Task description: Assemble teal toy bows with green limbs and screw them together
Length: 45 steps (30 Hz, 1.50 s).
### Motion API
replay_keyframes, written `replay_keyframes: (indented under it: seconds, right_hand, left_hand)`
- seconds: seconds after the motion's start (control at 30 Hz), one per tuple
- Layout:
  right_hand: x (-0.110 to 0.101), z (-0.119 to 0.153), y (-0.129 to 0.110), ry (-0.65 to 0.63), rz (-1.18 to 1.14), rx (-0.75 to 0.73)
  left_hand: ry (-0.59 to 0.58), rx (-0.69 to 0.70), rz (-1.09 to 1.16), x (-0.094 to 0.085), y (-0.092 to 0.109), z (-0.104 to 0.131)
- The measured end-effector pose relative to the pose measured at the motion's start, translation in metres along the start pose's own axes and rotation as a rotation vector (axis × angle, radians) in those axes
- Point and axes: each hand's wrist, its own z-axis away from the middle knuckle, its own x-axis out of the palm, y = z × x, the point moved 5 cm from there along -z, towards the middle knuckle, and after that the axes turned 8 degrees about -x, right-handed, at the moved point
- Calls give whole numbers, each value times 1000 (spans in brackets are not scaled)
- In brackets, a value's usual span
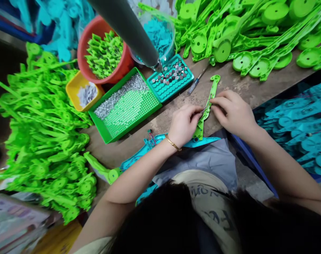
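A long, narrow green plastic part [201, 129] lies between my two hands, its hooked end pointing away from me. My left hand [183, 123], with a gold bracelet at the wrist, is closed with thumb and forefinger pinched at the part's near half. From the other side, the curled fingers of my right hand [233, 111] grip its edge around the middle. A thin, shiny strip shows along the part between the fingertips; its kind is unclear. Under my left forearm and wrist lies a long blue plastic part [135, 157] with small wires. A small screwdriver [194, 85] rests beyond my hands.
A green basket [125, 132] holds small metal pieces, beside a teal tray [162, 95] of round metal pieces. A red tub [82, 53] and a yellow bin [71, 90] stand behind. Green parts [51, 148] heap at left. A grey pole [131, 31] hangs overhead.
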Motion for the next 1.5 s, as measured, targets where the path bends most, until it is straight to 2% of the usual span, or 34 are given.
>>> replay_keyframes:
  seconds: [0.17, 0.33, 0.5, 0.67, 0.9, 1.13, 1.33, 1.5]
  right_hand:
    - [9, 2, 0, 40, 93, -39]
    - [6, 3, -2, 18, 128, -51]
    - [1, 11, -12, 91, -48, -14]
    - [4, 19, -21, 124, -220, -19]
    - [8, 19, -15, 133, -286, 22]
    - [8, 19, -12, 114, -268, 39]
    - [8, 22, -13, 143, -276, -46]
    - [9, 23, -14, 105, -252, -93]
  left_hand:
    - [-84, 48, 24, 5, 9, 3]
    - [-71, -35, 145, 6, 6, 2]
    - [-75, -136, 253, 6, 3, -3]
    - [-97, -190, 310, 8, 3, -7]
    - [-147, -263, 353, 13, -2, -13]
    - [-218, -169, 227, 11, 2, -5]
    - [17, 48, -45, 10, 5, 14]
    - [8, 94, -118, 18, 2, 17]
